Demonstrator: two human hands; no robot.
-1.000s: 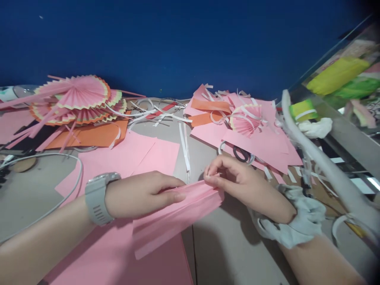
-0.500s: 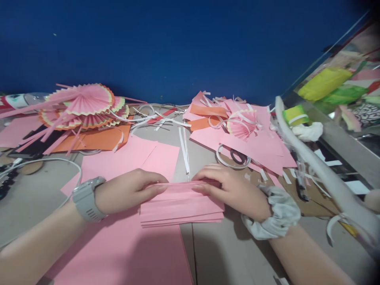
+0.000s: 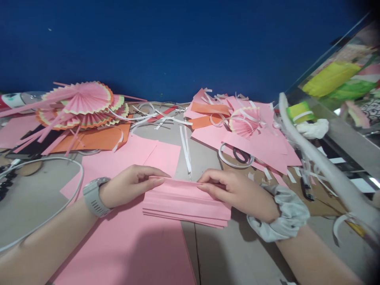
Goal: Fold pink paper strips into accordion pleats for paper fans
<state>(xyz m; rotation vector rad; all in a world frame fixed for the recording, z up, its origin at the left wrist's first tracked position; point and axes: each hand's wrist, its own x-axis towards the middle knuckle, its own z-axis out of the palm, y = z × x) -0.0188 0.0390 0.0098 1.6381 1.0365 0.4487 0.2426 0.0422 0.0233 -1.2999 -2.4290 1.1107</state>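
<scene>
Between my two hands is a piece of pink paper point(image 3: 184, 198) folded into pleats, its layered lower edges fanning toward me. My left hand point(image 3: 133, 184) pinches its upper left corner between thumb and fingers. At the upper right edge, my right hand point(image 3: 228, 190) grips it the same way, fingers curled behind the paper. Below and to the left lies a large stack of pink sheets point(image 3: 127, 253), partly under my left forearm and in shadow. More pink paper point(image 3: 118, 158) spreads just beyond my left hand.
Pleated paper rosettes point(image 3: 86, 99) with pink strips sit at the back left over orange paper point(image 3: 92, 138). Pink scraps point(image 3: 252, 146) pile at the back right. A white cable point(image 3: 80, 174) curls at left; a thick white curved bar point(image 3: 320, 158) crosses the right side. A blue wall point(image 3: 178, 47) stands behind.
Both hands have spread slightly apart along the paper's top edge. More of its upper fold shows, and its right side now tilts lower. The view has shifted a little.
</scene>
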